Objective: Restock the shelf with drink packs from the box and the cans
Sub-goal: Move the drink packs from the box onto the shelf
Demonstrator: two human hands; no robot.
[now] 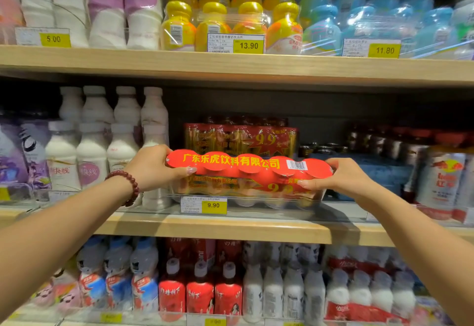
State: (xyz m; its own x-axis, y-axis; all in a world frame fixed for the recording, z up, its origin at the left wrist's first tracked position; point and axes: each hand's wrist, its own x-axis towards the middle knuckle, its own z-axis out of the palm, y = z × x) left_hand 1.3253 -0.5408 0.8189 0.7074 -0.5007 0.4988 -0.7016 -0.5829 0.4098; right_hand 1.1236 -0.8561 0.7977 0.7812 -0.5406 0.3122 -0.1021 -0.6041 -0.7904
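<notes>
A red shrink-wrapped drink pack (246, 171) with yellow lettering sits at the front of the middle shelf (230, 225), just behind the clear rail. My left hand (154, 166) grips its left end, thumb on top; a bead bracelet circles that wrist. My right hand (343, 179) grips its right end. Behind it stands another red and gold pack of the same drink (241, 138). Dark cans (323, 149) sit further back to the right. No box is in view.
White milk bottles (102, 146) crowd the left of the middle shelf, red-and-white cans (441, 179) the right. A 9.90 price tag (204, 205) hangs below the pack. The upper shelf (230, 66) holds yellow and blue bottle packs close overhead.
</notes>
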